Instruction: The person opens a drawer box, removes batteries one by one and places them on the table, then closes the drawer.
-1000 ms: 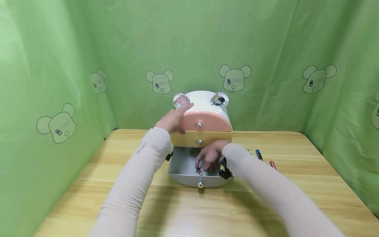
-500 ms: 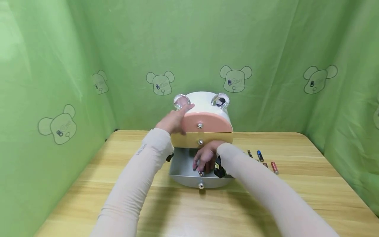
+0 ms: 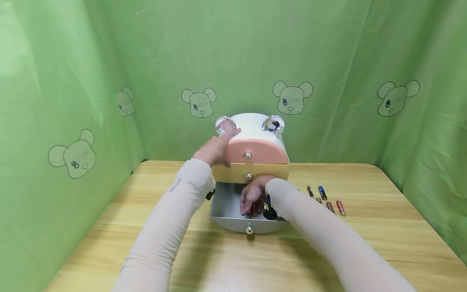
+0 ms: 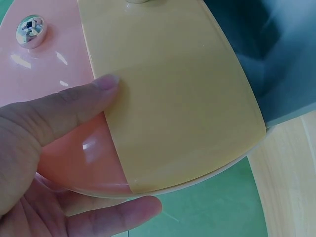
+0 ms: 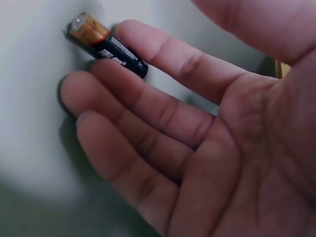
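A drawer cabinet (image 3: 249,125) with a white top and shiny round ears stands on the table. My left hand (image 3: 216,150) rests on its upper left corner. In the left wrist view the thumb lies across the seam between the pink drawer (image 4: 59,44) and the yellow drawer (image 4: 182,98), other fingers at the side. The bottom grey drawer (image 3: 224,205) is pulled out. Inside it is my right hand (image 3: 253,196), fingers loosely bent downward. In the right wrist view a black and copper battery (image 5: 106,44) lies on the drawer floor, between index and middle fingertips.
To the right of the cabinet several batteries lie on the wooden table (image 3: 379,227), among them a blue one (image 3: 322,193), a red one (image 3: 341,208) and a black one (image 3: 310,191). A green curtain (image 3: 244,48) surrounds the table on its far side and flanks.
My right hand and forearm have shifted a little left, uncovering more of the batteries on the table. My left hand stays in place on the cabinet.
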A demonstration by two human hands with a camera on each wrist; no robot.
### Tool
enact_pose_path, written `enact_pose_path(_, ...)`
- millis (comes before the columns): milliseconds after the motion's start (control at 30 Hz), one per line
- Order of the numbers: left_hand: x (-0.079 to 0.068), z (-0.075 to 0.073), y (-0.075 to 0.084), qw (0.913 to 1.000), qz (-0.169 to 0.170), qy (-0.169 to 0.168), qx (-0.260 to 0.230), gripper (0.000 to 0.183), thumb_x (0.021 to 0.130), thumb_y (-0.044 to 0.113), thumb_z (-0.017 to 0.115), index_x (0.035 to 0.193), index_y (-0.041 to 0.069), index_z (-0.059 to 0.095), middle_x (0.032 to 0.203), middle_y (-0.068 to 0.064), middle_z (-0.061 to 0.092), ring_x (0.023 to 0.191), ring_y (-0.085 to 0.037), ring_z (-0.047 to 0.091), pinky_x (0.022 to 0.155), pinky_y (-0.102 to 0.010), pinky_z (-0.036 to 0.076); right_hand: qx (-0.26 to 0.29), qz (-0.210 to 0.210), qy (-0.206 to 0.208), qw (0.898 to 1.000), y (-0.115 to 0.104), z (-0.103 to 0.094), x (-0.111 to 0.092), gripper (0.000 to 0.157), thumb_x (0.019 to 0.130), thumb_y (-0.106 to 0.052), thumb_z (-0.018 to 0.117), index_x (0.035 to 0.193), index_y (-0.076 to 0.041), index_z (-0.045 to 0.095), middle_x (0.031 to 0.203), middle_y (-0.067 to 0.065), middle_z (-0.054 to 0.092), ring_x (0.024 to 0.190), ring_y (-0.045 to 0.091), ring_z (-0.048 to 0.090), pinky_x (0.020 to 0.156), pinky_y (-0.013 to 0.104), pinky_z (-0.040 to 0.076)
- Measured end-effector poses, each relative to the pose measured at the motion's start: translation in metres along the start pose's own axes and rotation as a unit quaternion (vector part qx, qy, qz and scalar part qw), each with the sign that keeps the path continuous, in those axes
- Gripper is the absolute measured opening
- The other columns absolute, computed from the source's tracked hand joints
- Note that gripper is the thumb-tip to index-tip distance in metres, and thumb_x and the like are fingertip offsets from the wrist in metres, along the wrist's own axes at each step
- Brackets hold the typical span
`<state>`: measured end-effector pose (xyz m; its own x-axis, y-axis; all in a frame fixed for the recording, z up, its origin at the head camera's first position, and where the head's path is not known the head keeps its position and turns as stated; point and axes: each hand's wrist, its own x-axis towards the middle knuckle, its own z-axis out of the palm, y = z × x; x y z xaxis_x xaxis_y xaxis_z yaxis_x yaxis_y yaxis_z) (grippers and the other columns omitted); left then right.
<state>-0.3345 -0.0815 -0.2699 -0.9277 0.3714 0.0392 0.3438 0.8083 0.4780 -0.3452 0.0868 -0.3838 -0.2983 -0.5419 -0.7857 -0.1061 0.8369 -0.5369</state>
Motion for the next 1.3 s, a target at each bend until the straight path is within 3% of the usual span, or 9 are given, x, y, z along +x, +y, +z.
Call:
enact_pose_path(567, 0.002, -0.001, 0.0, 1.0, 0.0, -0.001, 0.008, 0.122, 0.064, -0.009, 0.083, 0.153, 0.044, 0.017, 0.104, -0.015, 0.062, 0.088, -0.026, 0.061, 0.088, -0.047, 0.05, -0.009, -0.017, 0.038, 0.999, 0.001, 0.005, 0.006, 0.01, 0.093, -0.008, 0.06, 0.091, -0.01, 0.07, 0.077, 0.001, 0.062, 0.067, 0.014, 0.055, 0.062, 0.026, 0.048)
enact_pose_path(967, 0.003, 0.002, -0.001, 0.9998, 0.003, -0.001, 0.018, 0.121, 0.065, -0.006, 0.083, 0.153, 0.044, 0.017, 0.107, -0.017, 0.063, 0.089, -0.026, 0.061, 0.088, -0.046, 0.05, -0.041, -0.023, 0.024, 0.999, 0.006, 0.007, 0.003, 0.019, 0.089, -0.005, 0.067, 0.073, -0.013, 0.061, 0.07, 0.0, 0.059, 0.059, 0.013, 0.053, 0.053, 0.021, 0.046)
enact_pose_path(1200, 0.003, 0.001, -0.001, 0.9999, 0.004, 0.002, 0.014, 0.122, 0.064, -0.007, 0.083, 0.152, 0.044, 0.017, 0.106, -0.017, 0.063, 0.088, -0.026, 0.061, 0.088, -0.046, 0.05, -0.006, -0.004, 0.041, 0.999, 0.002, 0.007, 0.0, 0.013, 0.087, 0.006, 0.06, 0.088, -0.007, 0.056, 0.073, 0.006, 0.056, 0.059, 0.016, 0.058, 0.052, 0.023, 0.049)
enact_pose_path(1300, 0.002, 0.001, -0.001, 0.9999, 0.003, 0.003, 0.01, 0.122, 0.064, -0.008, 0.083, 0.152, 0.045, 0.018, 0.106, -0.017, 0.062, 0.088, -0.026, 0.061, 0.088, -0.047, 0.05, 0.01, 0.002, 0.051, 0.999, 0.001, 0.007, -0.004, 0.019, 0.085, 0.009, 0.059, 0.099, -0.004, 0.055, 0.074, 0.008, 0.056, 0.059, 0.017, 0.059, 0.052, 0.023, 0.05)
